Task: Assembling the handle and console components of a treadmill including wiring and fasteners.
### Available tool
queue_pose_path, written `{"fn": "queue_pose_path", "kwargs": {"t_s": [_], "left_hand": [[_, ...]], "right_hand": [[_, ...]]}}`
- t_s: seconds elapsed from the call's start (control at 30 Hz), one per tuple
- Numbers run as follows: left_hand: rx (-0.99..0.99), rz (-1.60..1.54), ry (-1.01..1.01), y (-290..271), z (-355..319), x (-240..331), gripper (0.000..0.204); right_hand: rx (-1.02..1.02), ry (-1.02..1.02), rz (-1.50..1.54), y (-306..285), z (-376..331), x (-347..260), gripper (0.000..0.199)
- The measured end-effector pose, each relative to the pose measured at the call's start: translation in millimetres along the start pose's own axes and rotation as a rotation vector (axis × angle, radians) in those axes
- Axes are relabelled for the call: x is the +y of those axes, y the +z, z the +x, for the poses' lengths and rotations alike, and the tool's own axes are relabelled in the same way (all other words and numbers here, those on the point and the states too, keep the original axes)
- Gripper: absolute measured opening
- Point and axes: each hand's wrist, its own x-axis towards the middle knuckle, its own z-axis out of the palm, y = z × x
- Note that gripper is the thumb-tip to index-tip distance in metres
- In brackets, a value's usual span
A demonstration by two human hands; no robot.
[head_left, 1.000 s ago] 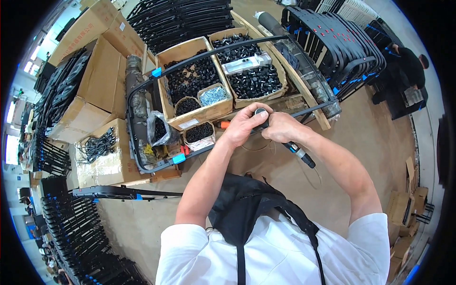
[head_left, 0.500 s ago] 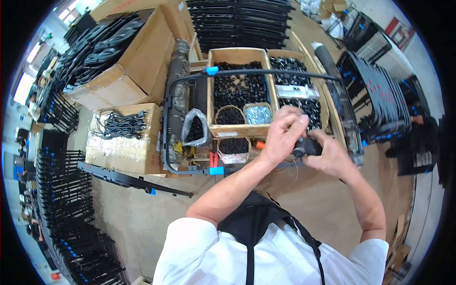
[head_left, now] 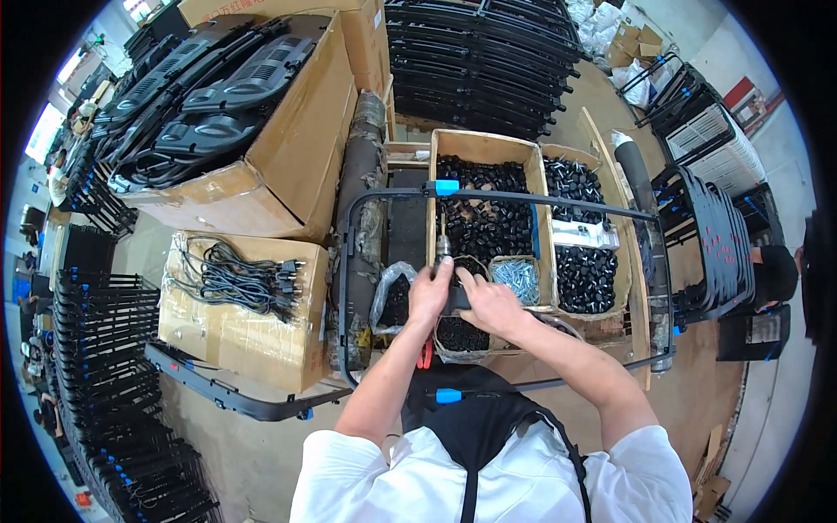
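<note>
Here, both hands closed around one dark power screwdriver (head_left: 446,292): left hand (head_left: 430,295) on its upper body, right hand (head_left: 490,305) gripping the lower part. Held above the cardboard box of black parts (head_left: 485,218), inside the black tube frame (head_left: 558,199). Probably rigid and rather heavy; best gripped at the thick body. Long axis pointing away, metal bit (head_left: 442,235) foremost.

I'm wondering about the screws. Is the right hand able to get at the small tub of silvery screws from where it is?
Probably yes. The tub of screws sits open-topped just beside the right hand, nothing lying between them, though that hand is busy with a dark tool.
</note>
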Motion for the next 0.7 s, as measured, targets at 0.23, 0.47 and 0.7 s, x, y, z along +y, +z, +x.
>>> {"fn": "queue_pose_path", "kwargs": {"t_s": [0.23,0.47,0.7], "left_hand": [[0.158,0.170,0.075,-11.6,57.8,1.6,0.063],[0.123,0.173,0.086,-7.9,73.8,4.1,0.063],[0.099,0.221,0.084,-10.2,81.1,4.2,0.068]], "right_hand": [[-0.043,0.009,-0.019,26.5,69.3,14.1,0.087],[-0.013,0.010,0.005,31.4,79.1,25.3,0.084],[-0.035,0.082,0.091,37.4,83.7,27.6,0.084]]}}
